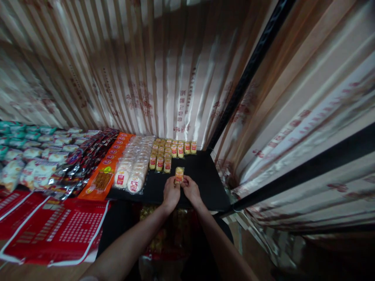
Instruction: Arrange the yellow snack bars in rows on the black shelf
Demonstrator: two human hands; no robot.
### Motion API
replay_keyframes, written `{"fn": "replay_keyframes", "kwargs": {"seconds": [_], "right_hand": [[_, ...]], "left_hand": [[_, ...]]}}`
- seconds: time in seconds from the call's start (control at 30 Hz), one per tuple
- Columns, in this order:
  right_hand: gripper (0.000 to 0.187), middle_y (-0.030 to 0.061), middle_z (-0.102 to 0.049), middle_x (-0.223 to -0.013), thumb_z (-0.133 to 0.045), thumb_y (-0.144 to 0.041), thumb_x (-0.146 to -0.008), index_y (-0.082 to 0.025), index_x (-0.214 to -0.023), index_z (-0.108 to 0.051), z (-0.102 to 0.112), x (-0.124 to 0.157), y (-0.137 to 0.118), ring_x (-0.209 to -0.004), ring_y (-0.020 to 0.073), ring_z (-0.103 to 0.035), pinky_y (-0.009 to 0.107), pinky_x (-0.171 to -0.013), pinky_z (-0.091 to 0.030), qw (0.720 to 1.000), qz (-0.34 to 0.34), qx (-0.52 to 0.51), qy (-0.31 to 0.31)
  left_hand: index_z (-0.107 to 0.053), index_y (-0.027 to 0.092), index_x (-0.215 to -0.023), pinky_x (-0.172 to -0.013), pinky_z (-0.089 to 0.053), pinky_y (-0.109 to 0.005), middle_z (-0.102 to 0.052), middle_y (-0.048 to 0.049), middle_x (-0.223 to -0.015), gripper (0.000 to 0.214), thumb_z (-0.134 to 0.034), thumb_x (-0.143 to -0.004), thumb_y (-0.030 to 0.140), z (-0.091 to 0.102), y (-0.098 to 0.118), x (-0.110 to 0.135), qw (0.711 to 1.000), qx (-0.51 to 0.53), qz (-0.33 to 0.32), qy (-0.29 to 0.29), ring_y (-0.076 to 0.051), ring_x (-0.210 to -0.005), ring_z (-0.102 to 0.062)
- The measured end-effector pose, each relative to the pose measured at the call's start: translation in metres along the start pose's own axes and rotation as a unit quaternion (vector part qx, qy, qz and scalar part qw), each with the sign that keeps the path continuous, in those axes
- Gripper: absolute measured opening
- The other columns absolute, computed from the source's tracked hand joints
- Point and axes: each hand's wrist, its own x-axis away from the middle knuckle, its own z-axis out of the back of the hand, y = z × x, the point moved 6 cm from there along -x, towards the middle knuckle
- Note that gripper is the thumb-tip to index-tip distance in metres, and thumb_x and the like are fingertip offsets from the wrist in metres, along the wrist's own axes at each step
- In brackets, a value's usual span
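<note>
Left hand (171, 193): fingertips pinched on the lower left edge of the small packet (179, 174); the remaining fingers are curled under.
Right hand (191, 190): fingertips pinched on the lower right edge of the same packet, touching the left hand.
Small packet: at 12 o'clock from both hands, printed face up, over the black tabletop (205, 175). Whether it rests on the surface or is lifted just clear cannot be told.
Grip rationale (judgement): a pinch at each lower corner keeps the packet flat and square and leaves its face uncovered.
Rows of small packets (168, 153): at 11 to 12 o'clock from the hands, near the held packet, laid in straight files of the same orientation. The held packet sits apart at their near right end.
Round-cracker packs (133, 168): at 10 o'clock, overlapped like shingles, probably so each label shows.
Orange packs (109, 166): at 9 to 10 o'clock, just beside the cracker packs.
Dark wrappers (84, 156) and pale and teal packets (29, 154): farther out at 9 o'clock, grouped by kind.
Red printed sheets (55, 230): at 8 o'clock, flat at the near edge.
Striped sheeting (164, 70): hangs behind and to the right, split by a black pole (249, 66) at 1 o'clock.
</note>
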Motion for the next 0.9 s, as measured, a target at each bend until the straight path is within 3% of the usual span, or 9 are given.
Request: {"fn": "replay_keyframes", "kwargs": {"seconds": [0.1,0.3,0.57,0.73,0.9], "right_hand": [[0.025,0.0032,-0.068,-0.083,-0.051,-0.022,-0.071,-0.022,-0.094,-0.060,-0.001,-0.019,-0.001,-0.071,0.0155,-0.063,0.026,-0.067,-0.047,1.000,0.003,0.018,0.012],[0.027,0.0043,-0.068,-0.085,-0.051,-0.025,-0.074,-0.021,-0.099,-0.061,-0.004,-0.053,-0.009,-0.070,0.0162,-0.062,0.026,-0.064,-0.045,0.998,0.004,0.049,0.043],[0.031,0.0037,-0.066,-0.094,-0.047,-0.029,-0.077,-0.023,-0.104,-0.060,-0.007,-0.085,-0.022,-0.083,0.0193,-0.061,0.028,-0.073,-0.044,0.996,0.034,0.075,0.033],[0.031,0.0034,-0.065,-0.102,-0.048,-0.025,-0.075,-0.024,-0.103,-0.060,-0.014,-0.098,-0.024,-0.092,0.0193,-0.059,0.028,-0.081,-0.044,0.997,0.060,0.047,0.017],[0.033,0.0072,-0.063,-0.103,-0.048,-0.023,-0.074,-0.019,-0.105,-0.057,-0.019,-0.103,-0.024,-0.093,0.0208,-0.059,0.029,-0.080,-0.043,0.995,0.077,0.064,0.027]], "left_hand": [[-0.056,0.012,-0.112,-0.106,-0.027,-0.032,-0.052,-0.0137,-0.127,0.034,-0.045,-0.080,0.018,-0.011,0.007,-0.012,1.000,-0.007,-0.001,-0.009,-0.021,-0.121,-0.044],[-0.054,0.010,-0.118,-0.109,-0.023,-0.031,-0.047,-0.0123,-0.133,0.038,-0.039,-0.084,0.023,-0.025,0.017,-0.033,1.000,0.014,0.015,-0.020,-0.020,-0.127,-0.038],[-0.040,0.010,-0.130,-0.110,-0.023,-0.032,-0.040,-0.0115,-0.138,0.047,-0.038,-0.086,0.025,-0.043,0.010,-0.068,0.998,0.060,0.009,0.004,-0.019,-0.128,-0.035],[-0.051,0.014,-0.121,-0.106,-0.029,-0.035,-0.050,-0.0115,-0.130,0.042,-0.046,-0.081,0.028,-0.059,0.010,-0.088,0.994,0.108,0.004,0.024,-0.025,-0.130,-0.032],[-0.054,0.019,-0.117,-0.106,-0.029,-0.042,-0.053,-0.0098,-0.124,0.038,-0.045,-0.081,0.026,-0.090,0.029,-0.106,0.989,0.146,-0.001,0.021,-0.027,-0.133,-0.025]]}}
